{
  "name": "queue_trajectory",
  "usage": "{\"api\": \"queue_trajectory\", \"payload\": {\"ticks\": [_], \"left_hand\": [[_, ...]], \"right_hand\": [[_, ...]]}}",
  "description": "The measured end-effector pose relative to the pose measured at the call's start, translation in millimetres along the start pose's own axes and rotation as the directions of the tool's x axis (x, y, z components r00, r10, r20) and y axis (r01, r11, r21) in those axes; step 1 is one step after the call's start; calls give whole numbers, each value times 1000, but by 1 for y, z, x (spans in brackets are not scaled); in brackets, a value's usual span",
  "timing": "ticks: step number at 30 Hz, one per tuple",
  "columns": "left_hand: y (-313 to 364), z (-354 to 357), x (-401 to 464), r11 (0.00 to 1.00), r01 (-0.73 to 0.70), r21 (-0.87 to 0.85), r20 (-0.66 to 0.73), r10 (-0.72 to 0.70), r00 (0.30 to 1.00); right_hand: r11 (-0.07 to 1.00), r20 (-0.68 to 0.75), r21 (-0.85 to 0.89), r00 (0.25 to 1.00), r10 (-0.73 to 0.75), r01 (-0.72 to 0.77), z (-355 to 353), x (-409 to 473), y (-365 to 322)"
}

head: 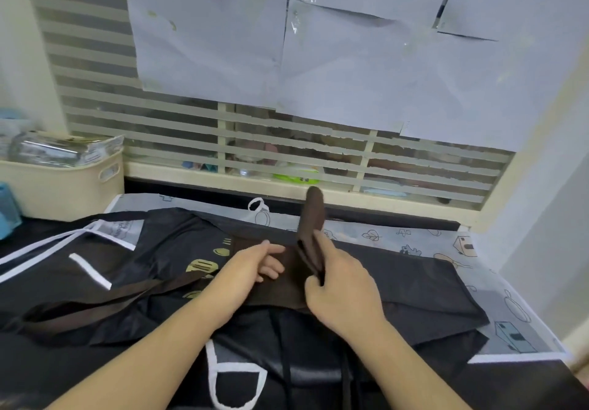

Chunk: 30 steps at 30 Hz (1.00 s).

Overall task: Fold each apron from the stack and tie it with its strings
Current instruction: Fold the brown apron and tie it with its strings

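A dark brown apron (pixel 414 285) with gold utensil prints lies folded into a band across the middle of the table. My right hand (pixel 341 285) pinches its brown strap (pixel 312 218), which stands up in a loop toward the window. My left hand (pixel 255 266) rests on the folded band just left of the strap, with its fingers loosely bent. A second brown strap (pixel 95 304) trails off to the left. Under this apron lies a stack of other aprons, among them a black one with white trim (pixel 92 269) and a grey patterned one (pixel 478 256).
A cream plastic basket (pixel 67 186) with packets stands at the back left, with a blue object (pixel 8 212) beside it. A window with striped blinds and taped paper sheets runs along the far edge of the table. A wall closes the right side.
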<state>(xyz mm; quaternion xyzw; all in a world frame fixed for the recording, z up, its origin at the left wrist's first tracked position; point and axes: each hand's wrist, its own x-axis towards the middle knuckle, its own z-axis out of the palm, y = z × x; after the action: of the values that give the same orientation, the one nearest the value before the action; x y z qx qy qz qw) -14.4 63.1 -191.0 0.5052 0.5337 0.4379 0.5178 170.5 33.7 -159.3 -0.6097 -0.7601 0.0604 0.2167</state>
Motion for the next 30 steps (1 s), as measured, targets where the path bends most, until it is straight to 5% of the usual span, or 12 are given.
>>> {"api": "queue_trajectory", "payload": {"ticks": [2, 4, 7, 11, 13, 16, 19, 23, 26, 30], "left_hand": [[9, -9, -9, 917, 84, -389, 12, -86, 996], [13, -15, -16, 872, 150, -465, 23, -158, 987], [6, -22, -4, 991, 133, 6, -150, -131, 980], [4, -28, 6, 911, 101, 400, -266, 10, 964], [3, -26, 2, 796, 114, 595, -277, 69, 958], [-4, -20, -6, 468, 21, 883, -210, 354, 912], [-12, -18, -2, 316, -173, 933, 41, 384, 922], [-31, -16, 4, 210, -186, 960, 156, 154, 976], [-36, -19, 4, 182, -197, 963, 172, 148, 974], [-40, -26, 6, 207, -191, 960, 156, 173, 973]], "right_hand": [[973, 39, -175, 988, -148, 153, 18, -2, -14], [931, 77, -272, 970, -232, 244, 39, -6, -22], [919, 44, -310, 969, -243, 244, 59, -11, -17], [921, -3, -309, 968, -251, 238, 58, -11, -7], [927, 43, -304, 975, -219, 222, 56, -12, -4], [955, 207, -218, 966, -156, 201, 51, -14, -4], [990, 274, -18, 953, -131, 141, 32, -4, -12], [986, -1, 139, 995, -96, 95, 32, 19, -14], [980, 178, 7, 965, -195, 196, 59, 14, -5], [985, 317, -89, 941, -115, 150, 73, 8, 12]]}}
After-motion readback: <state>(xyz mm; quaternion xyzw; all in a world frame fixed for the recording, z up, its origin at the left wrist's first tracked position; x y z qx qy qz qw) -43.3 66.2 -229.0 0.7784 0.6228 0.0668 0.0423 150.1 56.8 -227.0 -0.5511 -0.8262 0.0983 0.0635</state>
